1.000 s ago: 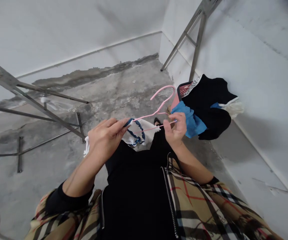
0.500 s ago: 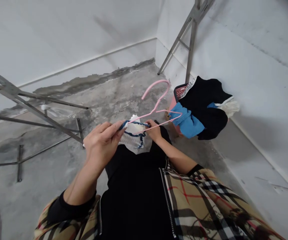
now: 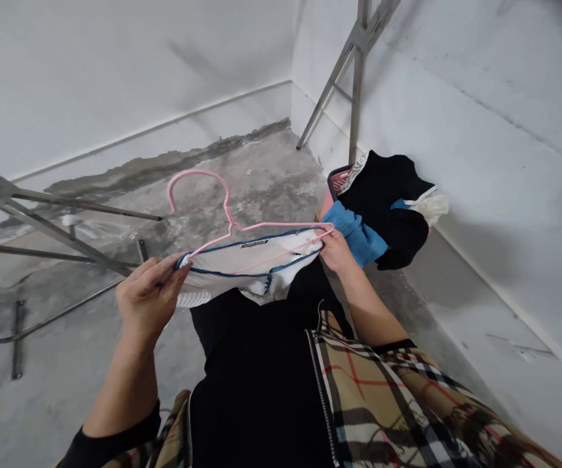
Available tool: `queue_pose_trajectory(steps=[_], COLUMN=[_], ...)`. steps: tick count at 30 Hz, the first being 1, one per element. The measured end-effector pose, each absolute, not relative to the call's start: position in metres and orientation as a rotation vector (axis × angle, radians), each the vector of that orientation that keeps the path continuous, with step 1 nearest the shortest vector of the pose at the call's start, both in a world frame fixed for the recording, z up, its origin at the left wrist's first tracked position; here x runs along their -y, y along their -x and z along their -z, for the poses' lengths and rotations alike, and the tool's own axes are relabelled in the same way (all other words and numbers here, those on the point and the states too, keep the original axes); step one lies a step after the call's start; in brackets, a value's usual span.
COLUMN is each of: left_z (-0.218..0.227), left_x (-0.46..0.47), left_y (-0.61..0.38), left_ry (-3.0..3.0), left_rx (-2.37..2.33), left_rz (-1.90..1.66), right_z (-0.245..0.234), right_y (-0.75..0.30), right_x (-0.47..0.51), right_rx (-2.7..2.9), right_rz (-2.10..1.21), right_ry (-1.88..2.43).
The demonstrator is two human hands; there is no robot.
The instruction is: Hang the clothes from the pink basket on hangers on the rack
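Observation:
A pink wire hanger (image 3: 222, 214) is held level in front of me, hook pointing up and left. A small white garment with blue trim (image 3: 246, 270) is stretched along the hanger's lower bar. My left hand (image 3: 151, 299) pinches the garment's left end together with the hanger's left tip. My right hand (image 3: 336, 250) grips the garment's right end at the hanger's right tip. Both hands are closed.
A pink laundry basket (image 3: 336, 182) stands by the right wall, heaped with black clothing (image 3: 388, 208), a blue cloth (image 3: 356, 234) and a white piece. Metal rack legs (image 3: 41, 221) cross the concrete floor at left; another metal leg (image 3: 353, 78) leans in the corner.
My hands have moved apart, spreading the garment along the hanger. The hanger's hook has swung from the right side over to the left.

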State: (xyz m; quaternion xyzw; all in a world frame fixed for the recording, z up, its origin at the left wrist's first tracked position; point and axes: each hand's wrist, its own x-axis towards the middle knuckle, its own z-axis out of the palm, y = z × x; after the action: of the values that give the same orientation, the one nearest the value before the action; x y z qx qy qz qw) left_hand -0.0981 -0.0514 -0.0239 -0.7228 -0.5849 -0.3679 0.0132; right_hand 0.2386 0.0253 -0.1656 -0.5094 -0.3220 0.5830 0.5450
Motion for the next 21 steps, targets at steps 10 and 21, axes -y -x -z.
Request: queue_pose_trajectory(steps=[10, 21], left_z=[0.032, 0.051], left_x=[0.054, 0.057], left_y=[0.114, 0.124], left_ry=[2.149, 2.012], left_rx=[1.724, 1.643], left_rz=[1.266, 0.825], right_z=[0.148, 0.111], right_y=[-0.251, -0.252], right_x=[-0.026, -0.008], right_rx=[0.999, 1.192], right_rz=[-0.879, -0.634], right_ry=[1.283, 1.313])
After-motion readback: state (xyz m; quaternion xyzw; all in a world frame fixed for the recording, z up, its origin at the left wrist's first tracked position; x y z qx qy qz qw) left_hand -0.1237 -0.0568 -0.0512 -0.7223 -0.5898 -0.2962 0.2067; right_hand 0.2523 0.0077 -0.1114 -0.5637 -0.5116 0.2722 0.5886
